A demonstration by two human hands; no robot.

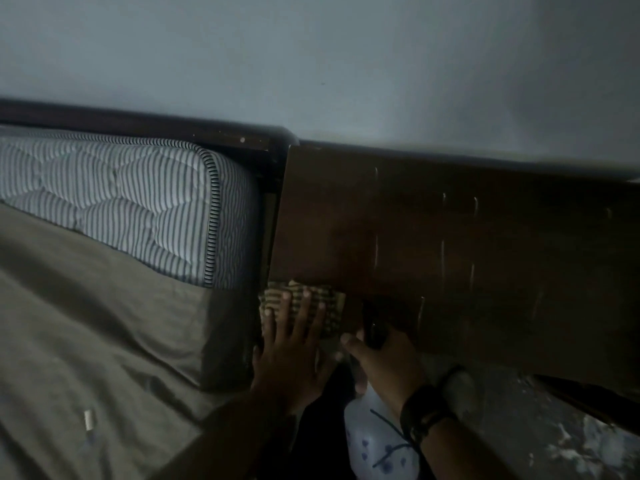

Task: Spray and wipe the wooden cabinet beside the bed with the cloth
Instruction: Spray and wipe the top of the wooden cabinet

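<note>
The dark wooden cabinet (pixel 450 244) stands against the wall, right of the bed, its top streaked with pale marks. A striped yellowish cloth (pixel 329 301) lies at the cabinet's near left corner. My left hand (pixel 294 344) presses flat on the cloth with fingers spread. Just to the right, my right hand (pixel 384 362) grips a spray bottle (pixel 377 445); its dark nozzle points at the cabinet front and its pale body with blue dots hangs below the wrist. A dark watch sits on that wrist.
The bed (pixel 86 323) fills the left, with a grey-green sheet pulled back from a striped mattress (pixel 121 199). A narrow gap separates bed and cabinet. The plain wall (pixel 346 64) is behind. A mottled floor (pixel 554 438) shows at lower right.
</note>
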